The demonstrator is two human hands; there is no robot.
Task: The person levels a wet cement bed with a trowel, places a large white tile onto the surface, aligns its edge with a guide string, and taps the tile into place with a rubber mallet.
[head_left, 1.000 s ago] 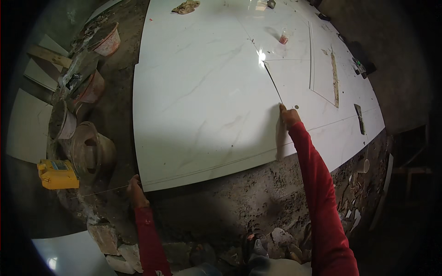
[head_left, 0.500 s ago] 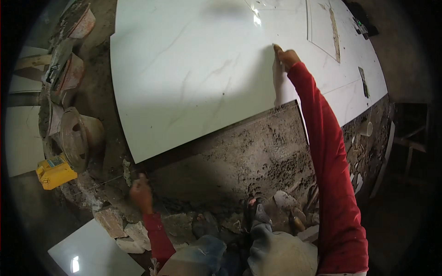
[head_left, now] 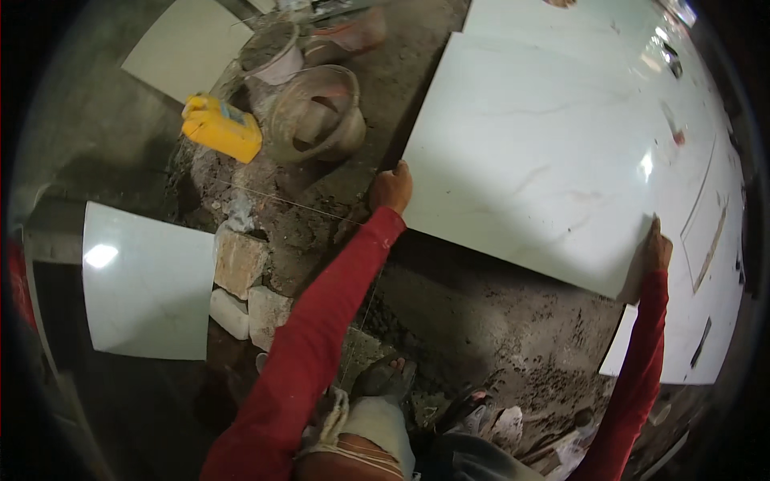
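Observation:
A large white marble-patterned floor tile (head_left: 513,160) lies in front of me, with a dark shadow under its near edge. My left hand (head_left: 392,188) is closed around the tile's left edge, close to the near left corner; the thumb shows and the other fingers are mostly hidden. At the opposite side my right hand (head_left: 658,247) grips the right edge near the near right corner, its fingers partly hidden. Rough grey mortar (head_left: 497,313) spreads between the tile and my feet. A thin string (head_left: 297,204) stretches across the ground toward my left hand.
Left of the tile stand a dirty bucket (head_left: 353,132), a pale mortar pail (head_left: 277,68) and a yellow jerrycan (head_left: 228,132). Stone blocks (head_left: 241,264) border a loose white tile (head_left: 148,280). More laid tiles (head_left: 698,192) extend right, one with a cut outline.
The view has swung left. My left hand has risen from near the string to the tile's left edge. My right hand stays at the right edge, nearer the near corner.

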